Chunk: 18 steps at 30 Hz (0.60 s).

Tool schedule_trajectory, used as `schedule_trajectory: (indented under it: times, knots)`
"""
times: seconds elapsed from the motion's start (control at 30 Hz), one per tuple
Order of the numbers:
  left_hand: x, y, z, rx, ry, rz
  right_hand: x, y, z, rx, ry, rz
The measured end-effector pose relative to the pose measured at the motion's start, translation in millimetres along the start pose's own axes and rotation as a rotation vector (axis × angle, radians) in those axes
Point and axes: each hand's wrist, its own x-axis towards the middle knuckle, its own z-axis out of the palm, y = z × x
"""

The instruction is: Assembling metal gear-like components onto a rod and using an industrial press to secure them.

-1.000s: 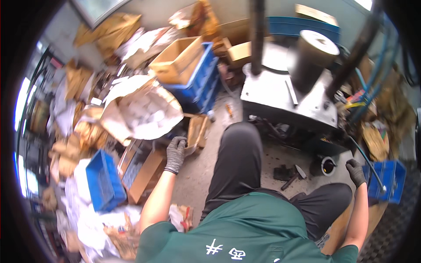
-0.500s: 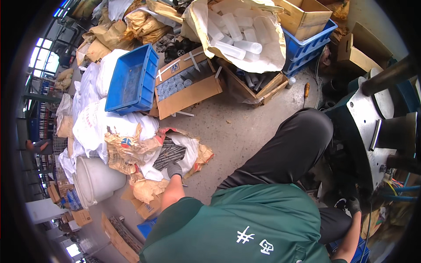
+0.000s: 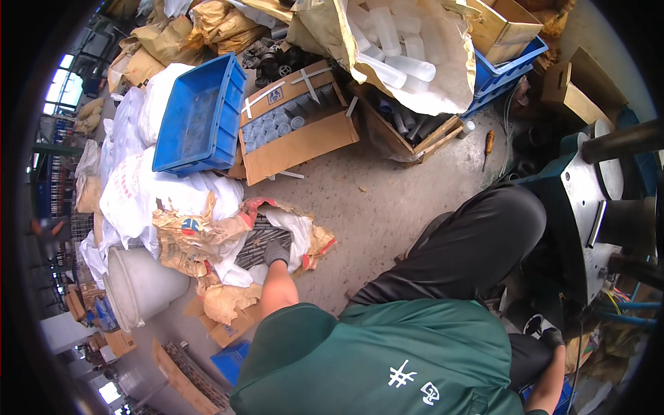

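Observation:
My left hand [image 3: 277,253], in a grey glove, reaches down onto dark metal rods [image 3: 254,247] heaped in an opened sack. Its fingers point into the heap and are mostly hidden, so any grip cannot be made out. Torn brown paper [image 3: 183,234] and a white liner [image 3: 301,238] surround the rods. Far to the right, my right hand [image 3: 552,337], also gloved in grey, rests low beside my leg, near a black and white shoe [image 3: 533,325]. Its fingers are too small and dark to read.
Ahead lie a blue crate [image 3: 200,114] on white sacks, a cardboard box [image 3: 304,149] of clear cups, and a large paper sack [image 3: 449,93] of translucent tubes. A screwdriver [image 3: 489,144] lies on the floor. Heavy machinery [image 3: 577,207] stands at right, a pale bucket [image 3: 142,287] at left.
My left hand has moved farther forward onto the rods. The whole view has shifted slightly; my right hand stays low beside my leg.

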Motion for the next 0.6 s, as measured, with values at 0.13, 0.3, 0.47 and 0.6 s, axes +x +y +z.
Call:
schedule_trajectory:
  times: [0.13, 0.3, 0.47, 0.6]
  knots:
    - [11, 10, 13, 0.149, -0.157, -0.009, -6, -5, 0, 0.055, 0.041, 0.044]
    - [28, 6, 17, 0.103, -0.079, 0.048, -3, -6, 2, 0.111, 0.075, 0.075]
    - [24, 31, -56, 0.111, -0.167, 0.117, 5, -9, -3, 0.201, 0.109, 0.074]
    - [2, 103, -152, 0.258, -0.255, 0.544, 10, -17, -4, 0.504, -0.026, -0.017]
